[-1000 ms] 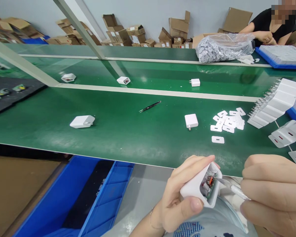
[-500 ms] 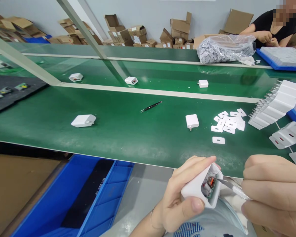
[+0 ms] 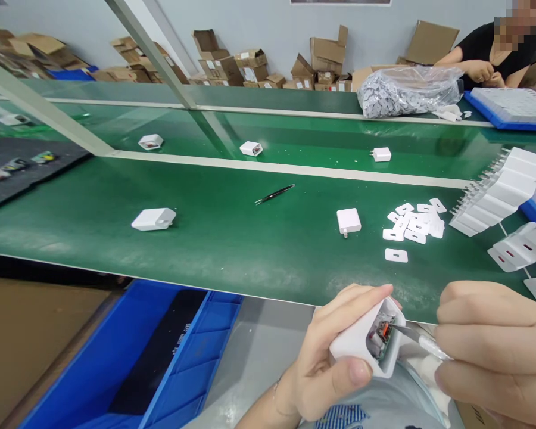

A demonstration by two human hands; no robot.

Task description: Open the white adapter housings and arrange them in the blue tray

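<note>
My left hand (image 3: 326, 357) is wrapped round a white charger housing (image 3: 355, 341), its open end turned towards the right. Inside it show a circuit board and an orange-red connector (image 3: 385, 329). Closed fingers of my right hand (image 3: 491, 345) hold a slim pointed metal tool (image 3: 413, 335) with a whitish wrapped grip, shaped like tweezers. Its tip reaches into the housing's opening beside the connector. On the bench ahead lie a loose pile of white slotted end plates (image 3: 417, 225) and one single end plate (image 3: 396, 255).
White chargers (image 3: 349, 221) and a housing (image 3: 154, 219) lie on the green bench (image 3: 232, 250), with black tweezers (image 3: 274, 194) between them. Stacked chargers (image 3: 500, 190) stand at right. Below left is a blue crate (image 3: 192, 357). A co-worker (image 3: 482, 65) sits across.
The white chargers and housings on the far green strip have shifted to the right. My hands, the housing and the tool have stayed nearly in place.
</note>
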